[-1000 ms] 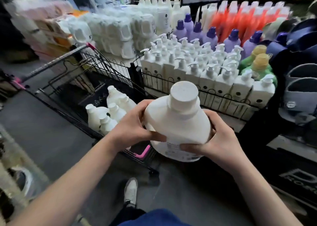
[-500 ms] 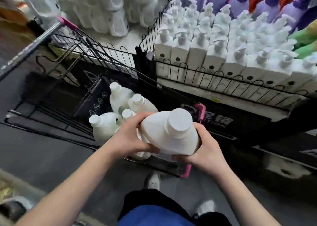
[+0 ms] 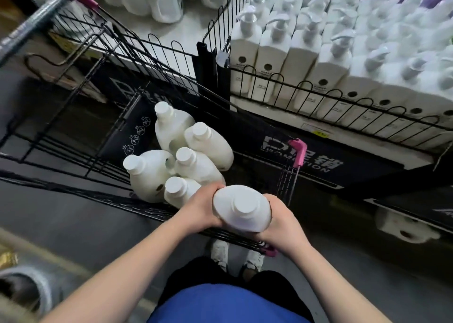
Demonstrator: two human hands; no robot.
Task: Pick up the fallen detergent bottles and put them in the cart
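Left hand (image 3: 199, 206) and right hand (image 3: 279, 223) clasp a white detergent bottle (image 3: 241, 208) from either side, above the cart (image 3: 117, 195) rim, beside five bottles (image 3: 193, 163) inside.

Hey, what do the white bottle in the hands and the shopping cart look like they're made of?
The bottle looks like opaque white plastic, smooth with a soft sheen, going by its moulded shoulder and cap. The cart looks like thin metal wire coated black, going by its welded grid; its corner bumper looks like glossy pink plastic.
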